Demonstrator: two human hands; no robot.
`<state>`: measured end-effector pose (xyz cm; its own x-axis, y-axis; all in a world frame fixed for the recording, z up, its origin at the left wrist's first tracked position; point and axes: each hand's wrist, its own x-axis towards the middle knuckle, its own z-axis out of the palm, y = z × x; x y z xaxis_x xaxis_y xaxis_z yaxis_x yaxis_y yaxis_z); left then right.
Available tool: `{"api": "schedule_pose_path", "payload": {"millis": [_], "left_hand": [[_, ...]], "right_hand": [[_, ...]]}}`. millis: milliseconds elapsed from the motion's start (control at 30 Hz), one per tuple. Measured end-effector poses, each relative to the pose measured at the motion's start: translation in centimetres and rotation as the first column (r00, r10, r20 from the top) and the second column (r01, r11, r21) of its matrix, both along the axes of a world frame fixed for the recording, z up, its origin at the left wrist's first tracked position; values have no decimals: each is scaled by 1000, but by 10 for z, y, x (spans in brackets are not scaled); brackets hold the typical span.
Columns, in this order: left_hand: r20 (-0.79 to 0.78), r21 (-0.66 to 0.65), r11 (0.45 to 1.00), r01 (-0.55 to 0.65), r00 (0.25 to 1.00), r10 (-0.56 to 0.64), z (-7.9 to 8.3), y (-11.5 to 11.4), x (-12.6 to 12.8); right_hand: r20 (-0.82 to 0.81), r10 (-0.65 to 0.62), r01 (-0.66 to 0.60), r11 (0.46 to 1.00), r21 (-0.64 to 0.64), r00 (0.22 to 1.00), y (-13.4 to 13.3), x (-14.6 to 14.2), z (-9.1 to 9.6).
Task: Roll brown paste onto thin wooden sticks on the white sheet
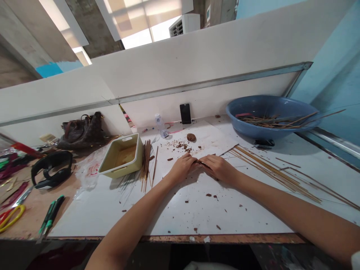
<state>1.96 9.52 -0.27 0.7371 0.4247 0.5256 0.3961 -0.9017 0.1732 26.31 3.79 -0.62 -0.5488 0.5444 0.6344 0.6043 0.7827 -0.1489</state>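
Observation:
Both my hands rest palm-down on the white board (174,210), fingertips meeting at the middle. My left hand (183,167) and my right hand (218,167) press together over a thin stick with brown paste that barely shows between the fingers. Brown crumbs (182,146) and a brown lump of paste (191,137) lie just beyond my hands. A bundle of coated sticks (146,163) lies to the left. Long bare sticks (281,176) fan out to the right.
A yellow tray (112,165) stands left of the stick bundle. A blue basin (247,127) holding sticks sits at the back right. A phone (185,113) and small bottle (161,125) lean by the partition. Bag (81,131), black headset (52,168) and scissors (11,217) lie far left.

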Motion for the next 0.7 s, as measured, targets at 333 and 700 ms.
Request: {"api": "schedule_pose_path", "payload": {"millis": [333,700], "left_hand": [[-47,-3,1000,-4,999,4,0,2,-1],[-199,-179,964,-199,967,162,3,-5,0]], "right_hand": [[-51,35,-34,999,10,998,0,4,-2],[-7,22,-22,999,45,1000,3,8,-8]]}}
